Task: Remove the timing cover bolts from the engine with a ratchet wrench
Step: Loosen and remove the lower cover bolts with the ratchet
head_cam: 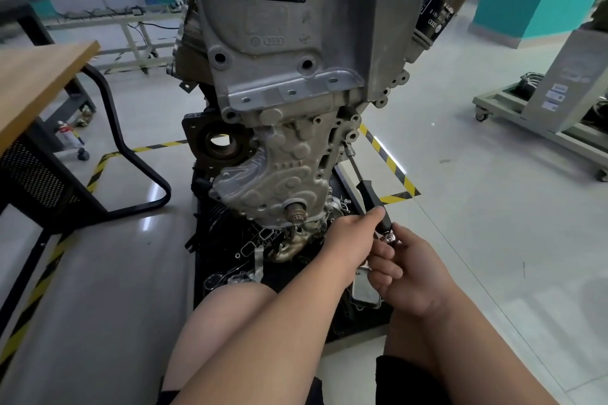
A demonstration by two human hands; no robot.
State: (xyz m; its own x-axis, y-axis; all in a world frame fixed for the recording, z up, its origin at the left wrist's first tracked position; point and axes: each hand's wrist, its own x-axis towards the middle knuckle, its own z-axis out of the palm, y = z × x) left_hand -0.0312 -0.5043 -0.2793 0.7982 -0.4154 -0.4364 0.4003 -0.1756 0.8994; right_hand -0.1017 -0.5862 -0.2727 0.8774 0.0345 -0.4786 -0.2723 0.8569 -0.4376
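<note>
Timing cover (pixel 279 168), the ribbed lower casting on the front of the engine (pixel 296 43), which stands upright on a black floor mat (pixel 210 233) strewn with loose parts. The ratchet wrench (pixel 371 194) slants from the cover's right edge, where its socket tip meets a flange hole, down to both hands. The left hand (pixel 348 237) pinches the black grip near its lower end, fingers curled round it. The right hand (pixel 408 273) closes its curled fingers on the chrome end piece just below. To the right, bare floor runs past the yellow-black tape (pixel 391 164) to a wheeled cart (pixel 513 108), well apart. To the left, a wooden table (pixel 36 82) with a black frame stands near the mat's edge.
</note>
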